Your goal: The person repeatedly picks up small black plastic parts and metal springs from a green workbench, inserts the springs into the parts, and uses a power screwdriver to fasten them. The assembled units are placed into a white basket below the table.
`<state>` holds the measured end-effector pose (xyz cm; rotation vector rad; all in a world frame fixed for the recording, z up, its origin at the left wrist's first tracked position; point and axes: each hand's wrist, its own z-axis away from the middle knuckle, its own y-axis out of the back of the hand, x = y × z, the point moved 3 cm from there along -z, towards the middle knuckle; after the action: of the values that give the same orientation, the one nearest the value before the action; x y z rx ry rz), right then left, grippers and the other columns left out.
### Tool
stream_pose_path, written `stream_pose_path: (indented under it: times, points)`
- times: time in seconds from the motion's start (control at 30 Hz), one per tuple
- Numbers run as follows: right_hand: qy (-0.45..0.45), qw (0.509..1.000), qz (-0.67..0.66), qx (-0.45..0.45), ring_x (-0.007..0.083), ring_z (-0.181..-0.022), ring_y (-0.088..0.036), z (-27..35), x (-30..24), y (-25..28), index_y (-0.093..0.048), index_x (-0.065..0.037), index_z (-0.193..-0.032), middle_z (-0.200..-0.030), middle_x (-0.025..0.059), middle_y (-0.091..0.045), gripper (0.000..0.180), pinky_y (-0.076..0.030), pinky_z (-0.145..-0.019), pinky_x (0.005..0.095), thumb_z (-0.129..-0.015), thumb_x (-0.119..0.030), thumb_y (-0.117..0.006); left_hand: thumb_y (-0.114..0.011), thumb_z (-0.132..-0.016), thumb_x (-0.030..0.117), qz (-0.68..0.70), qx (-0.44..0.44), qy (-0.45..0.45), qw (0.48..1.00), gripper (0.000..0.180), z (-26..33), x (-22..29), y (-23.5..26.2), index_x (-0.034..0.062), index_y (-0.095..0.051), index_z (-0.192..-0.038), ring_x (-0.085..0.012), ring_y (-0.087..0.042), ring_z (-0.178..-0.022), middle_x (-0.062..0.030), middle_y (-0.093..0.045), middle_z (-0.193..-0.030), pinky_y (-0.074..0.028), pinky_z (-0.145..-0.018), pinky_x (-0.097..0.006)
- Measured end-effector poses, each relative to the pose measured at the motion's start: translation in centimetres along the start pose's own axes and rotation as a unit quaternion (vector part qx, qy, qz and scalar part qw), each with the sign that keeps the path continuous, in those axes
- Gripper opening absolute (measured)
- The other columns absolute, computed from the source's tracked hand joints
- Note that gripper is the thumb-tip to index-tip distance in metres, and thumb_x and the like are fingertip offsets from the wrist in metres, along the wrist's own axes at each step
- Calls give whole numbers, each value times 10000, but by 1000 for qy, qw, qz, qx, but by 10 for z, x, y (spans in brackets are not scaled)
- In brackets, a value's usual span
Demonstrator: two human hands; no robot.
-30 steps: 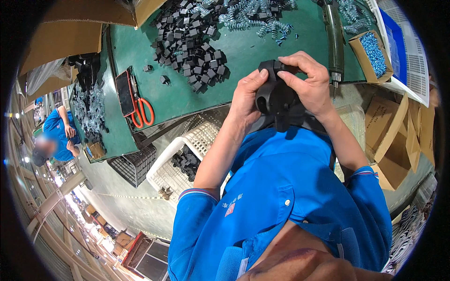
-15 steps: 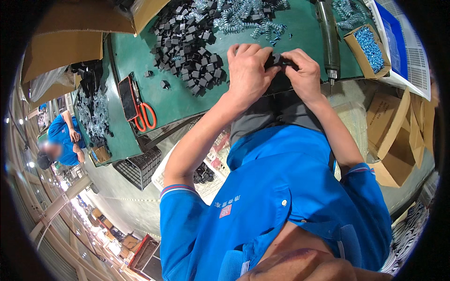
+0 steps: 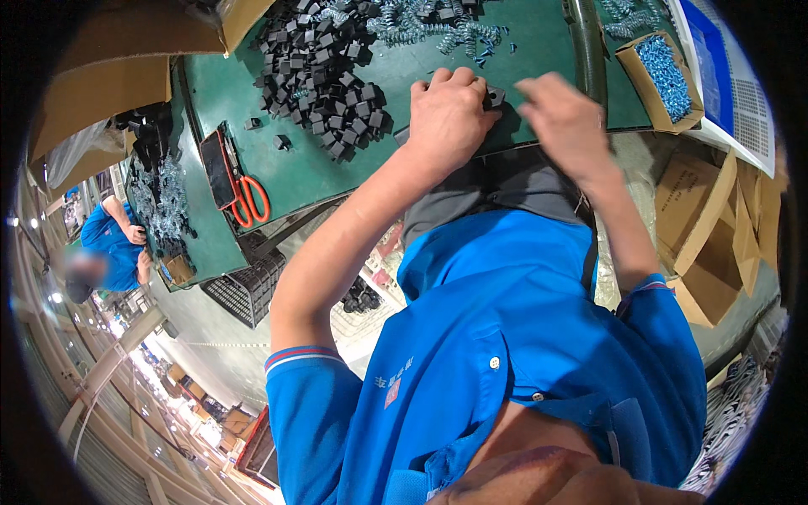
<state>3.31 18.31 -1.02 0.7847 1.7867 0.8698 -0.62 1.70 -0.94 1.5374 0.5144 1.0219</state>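
My left hand point(image 3: 450, 116) is closed around a dark part point(image 3: 495, 98) at the near edge of the green table point(image 3: 316, 172). Only the end of that part shows past my fingers, so its full shape is hidden. My right hand point(image 3: 562, 122) hangs in the air a little to the right of it, smeared by motion, and I cannot tell how its fingers are set. Left of my left hand lies a heap of small black blocks point(image 3: 349, 105). Coil springs point(image 3: 412, 27) are piled beyond my hands, with a few loose blue screws point(image 3: 481, 61) beside them.
A dark electric screwdriver point(image 3: 587, 50) lies right of my hands, beside a cardboard box of blue screws point(image 3: 665, 80). Orange-handled scissors point(image 3: 251, 200) and a phone point(image 3: 219, 172) lie at the left. A co-worker in blue point(image 3: 114, 244) sits far left. Open cartons point(image 3: 703, 240) stand lower right.
My right hand has come away from the dark part and moved right. My left hand keeps hold of it. The whole view has shifted slightly.
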Motion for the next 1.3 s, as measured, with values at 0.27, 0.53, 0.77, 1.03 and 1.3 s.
stream_pose_path:
  times: [0.27,0.53,0.77,1.03,1.3]
  points:
    - [-292,933,194,-87,399,-898,-690,-19,73,23,-380,26,-1368,-907,280,-686,894,-543,-745,493,-783,-586,-668,-725,-783,316,-30,57,-55,996,359,1,0,-1,76,-668,-1043,-267,-572,-970,-58,-591,-944,-414,-791,-422]
    - [-266,936,-226,33,238,-770,-667,-4,95,23,-603,47,-1082,-867,154,-688,467,-525,-742,360,-758,-271,-714,-718,-792,309,-54,73,-85,992,340,4,-2,-2,98,-659,-1052,-247,-577,-951,-46,-590,-944,-419,-792,-434]
    - [-96,818,-554,120,209,-793,-570,-14,48,64,-558,33,-1135,-895,133,-608,347,-473,-712,342,-838,-143,-596,-727,-789,292,-104,-21,-47,993,282,-7,6,-6,84,-689,-975,-266,-572,-977,-49,-595,-958,-415,-793,-474]
    - [-52,816,-516,256,165,-723,-593,-62,-24,75,-577,40,-1004,-821,98,-615,249,-476,-663,293,-794,-90,-609,-742,-774,309,-53,50,-40,997,312,-2,-3,-10,96,-671,-991,-253,-567,-976,-50,-583,-950,-380,-801,-458]
    - [-56,820,-510,254,142,-677,-593,-71,-38,48,-621,43,-910,-764,85,-628,164,-473,-635,265,-798,-75,-602,-739,-773,315,-55,39,-35,997,288,-3,1,-11,96,-688,-954,-239,-573,-990,-28,-601,-947,-398,-801,-474]
